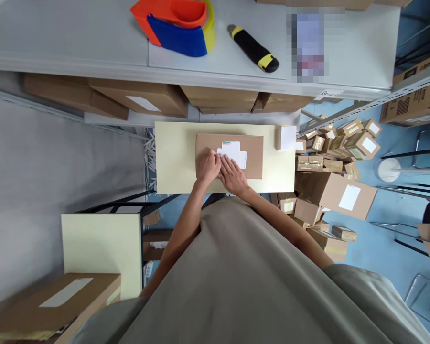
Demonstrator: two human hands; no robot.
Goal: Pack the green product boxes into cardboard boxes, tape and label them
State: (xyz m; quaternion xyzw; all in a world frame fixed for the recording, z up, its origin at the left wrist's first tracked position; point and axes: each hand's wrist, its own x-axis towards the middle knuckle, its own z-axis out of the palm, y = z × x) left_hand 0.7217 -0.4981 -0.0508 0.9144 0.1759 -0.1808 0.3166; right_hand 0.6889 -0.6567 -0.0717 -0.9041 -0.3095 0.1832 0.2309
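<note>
A flat brown cardboard box (252,153) lies on a pale yellow table (174,157) below me. On its top sits a white label (232,149). My left hand (207,166) rests on the box's near left part, fingers curled at the label's left edge. My right hand (232,174) lies flat beside it, fingers spread and pressing on the label's lower edge. The two hands touch each other. Neither hand lifts anything.
A small box with a white label (286,137) stands at the table's right. Several cardboard boxes (338,191) lie piled on the blue floor to the right. On the grey shelf above sit a tape dispenser (177,24) and a utility knife (253,48). A second table (100,248) stands lower left.
</note>
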